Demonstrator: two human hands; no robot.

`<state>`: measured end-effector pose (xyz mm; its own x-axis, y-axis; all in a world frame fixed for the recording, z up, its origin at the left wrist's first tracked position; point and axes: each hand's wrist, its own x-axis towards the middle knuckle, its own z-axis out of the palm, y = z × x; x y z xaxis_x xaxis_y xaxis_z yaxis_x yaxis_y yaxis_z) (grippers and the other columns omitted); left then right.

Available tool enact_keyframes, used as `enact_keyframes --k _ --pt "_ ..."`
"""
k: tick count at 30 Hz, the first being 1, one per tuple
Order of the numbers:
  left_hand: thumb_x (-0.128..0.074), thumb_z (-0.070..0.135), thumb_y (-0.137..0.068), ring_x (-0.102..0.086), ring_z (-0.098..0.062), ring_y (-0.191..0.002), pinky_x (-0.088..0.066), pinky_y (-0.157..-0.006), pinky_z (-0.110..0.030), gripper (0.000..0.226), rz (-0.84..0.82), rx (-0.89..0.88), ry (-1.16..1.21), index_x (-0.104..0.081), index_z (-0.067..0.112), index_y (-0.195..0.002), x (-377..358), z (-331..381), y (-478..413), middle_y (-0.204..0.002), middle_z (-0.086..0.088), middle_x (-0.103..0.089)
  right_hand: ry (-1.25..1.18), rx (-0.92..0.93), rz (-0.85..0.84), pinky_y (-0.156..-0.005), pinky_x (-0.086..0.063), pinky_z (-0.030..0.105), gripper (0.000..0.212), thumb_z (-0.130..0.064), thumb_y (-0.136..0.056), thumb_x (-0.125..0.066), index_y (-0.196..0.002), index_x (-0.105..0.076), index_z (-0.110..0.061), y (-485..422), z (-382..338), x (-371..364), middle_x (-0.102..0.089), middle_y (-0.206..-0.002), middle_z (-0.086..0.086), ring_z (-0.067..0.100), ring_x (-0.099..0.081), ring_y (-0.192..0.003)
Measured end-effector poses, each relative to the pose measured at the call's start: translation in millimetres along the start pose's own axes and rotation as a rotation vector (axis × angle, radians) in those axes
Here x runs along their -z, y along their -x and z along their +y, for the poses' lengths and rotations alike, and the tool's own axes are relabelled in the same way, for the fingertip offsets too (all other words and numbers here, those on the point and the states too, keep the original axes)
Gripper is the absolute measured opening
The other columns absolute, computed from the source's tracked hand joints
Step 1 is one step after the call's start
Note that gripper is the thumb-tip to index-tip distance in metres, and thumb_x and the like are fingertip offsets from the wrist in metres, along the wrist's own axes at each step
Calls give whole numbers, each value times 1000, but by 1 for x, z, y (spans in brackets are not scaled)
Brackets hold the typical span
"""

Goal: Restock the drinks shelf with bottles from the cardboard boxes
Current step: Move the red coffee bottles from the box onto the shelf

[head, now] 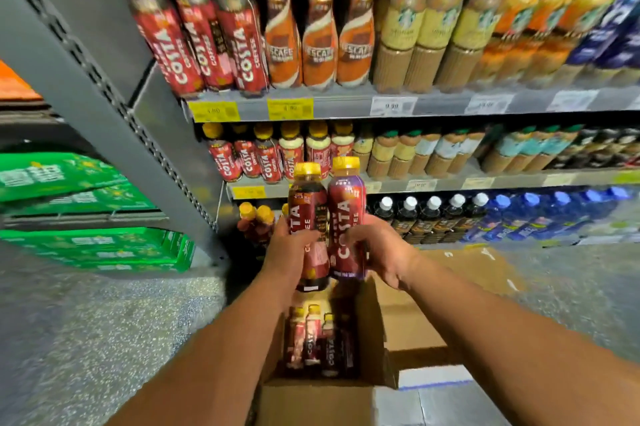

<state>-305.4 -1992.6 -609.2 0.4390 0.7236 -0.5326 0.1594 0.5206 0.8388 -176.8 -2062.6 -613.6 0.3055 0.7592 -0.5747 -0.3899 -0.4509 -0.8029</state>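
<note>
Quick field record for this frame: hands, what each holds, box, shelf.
left hand: grips red bottle, upright
right hand: grips purple bottle, upright
held pair: side by side, above the box
cardboard box: open, boxed bottles standing inside
shelf: stocked rows; a few yellow-capped bottles on lowest level, left end

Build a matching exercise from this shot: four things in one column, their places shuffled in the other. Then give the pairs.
Things
1. dark-label Costa bottle
2. purple-label Costa bottle
3. green cartons
4. white-capped bottles

Places
A. lowest row, beside the blue bottles
B. gripped by the right hand
C. stacked left of the grey shelf upright
D. gripped by the left hand

Pairs: 1-D, 2-B, 3-C, 4-A
</note>
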Motion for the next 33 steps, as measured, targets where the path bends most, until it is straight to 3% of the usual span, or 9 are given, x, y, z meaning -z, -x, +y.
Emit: enact_keyframes --k 2,4,6,9,13,16,23,27,33 --pt "-56 2 -87 -64 -26 -83 -49 -68 -32 31 9 -50 -8 -55 10 -117 -2 24 17 -97 -13 -65 46 25 12 -95 -48 50 48 -8 -54 -57 -101 -64 -15 15 -23 -6 -69 -106 13 34 -63 -104" --pt "-58 2 -86 -66 -28 -84 -52 -67 -32 27 11 -118 -20 -57 8 -113 -3 49 34 -98 -15 -67 91 63 2 -95 -48 52 42 -8 -60 -61 -101 -65 -19 29 -45 -11 -70 -105 12 31 -64 -101" --pt "-57 -4 -87 -68 -20 -73 -53 -59 -28 20 1 -182 6 -58 7 -104 -4 73 49 -88 -12 -67 110 107 -12 -87 -52 45 31 -1 -74 -59 -98 -63 -20 43 -70 -17 -70 -98 10 27 -66 -93" --pt "-56 -16 -83 -66 -15 -59 -54 -51 -24 22 57 -259 71 -55 0 -99 -3 105 65 -82 -13 -64 79 159 -64 -73 -54 36 33 5 -78 -54 -105 -60 -14 61 -106 -28 -69 -93 12 27 -66 -83" --pt "-65 -6 -80 -66 -26 -75 -54 -69 -37 22 127 -350 72 -58 5 -97 -1 133 85 -89 -14 -68 59 226 -112 -79 -56 41 47 -5 -65 -61 -111 -59 -11 83 -143 -42 -70 -99 15 27 -68 -85" --pt "-71 1 -78 -69 -30 -86 -56 -78 -44 27 133 -390 82 -60 16 -98 -3 156 101 -95 -13 -71 42 268 -118 -78 -55 41 29 4 -79 -56 -103 -59 -12 98 -168 -49 -71 -84 8 24 -68 -76" --pt "-72 4 -78 -70 -29 -86 -57 -77 -44 30 142 -495 92 -59 20 -100 -4 221 125 -97 -10 -71 30 361 -116 -65 -54 33 32 5 -82 -54 -109 -56 -13 127 -228 -68 -67 -87 9 23 -66 -75" --pt "-73 4 -78 -69 -26 -84 -55 -67 -36 31 126 -572 107 -58 19 -101 2 259 130 -96 -9 -70 36 447 -67 -71 -56 37 40 0 -70 -63 -108 -59 -11 134 -264 -88 -70 -91 12 28 -68 -81" --pt "-75 9 -76 -69 -26 -88 -56 -76 -40 33 106 -638 90 -58 21 -101 24 309 127 -98 -6 -70 19 493 -52 -74 -57 42 51 -7 -62 -64 -112 -57 -11 140 -308 -123 -68 -97 16 32 -68 -84"
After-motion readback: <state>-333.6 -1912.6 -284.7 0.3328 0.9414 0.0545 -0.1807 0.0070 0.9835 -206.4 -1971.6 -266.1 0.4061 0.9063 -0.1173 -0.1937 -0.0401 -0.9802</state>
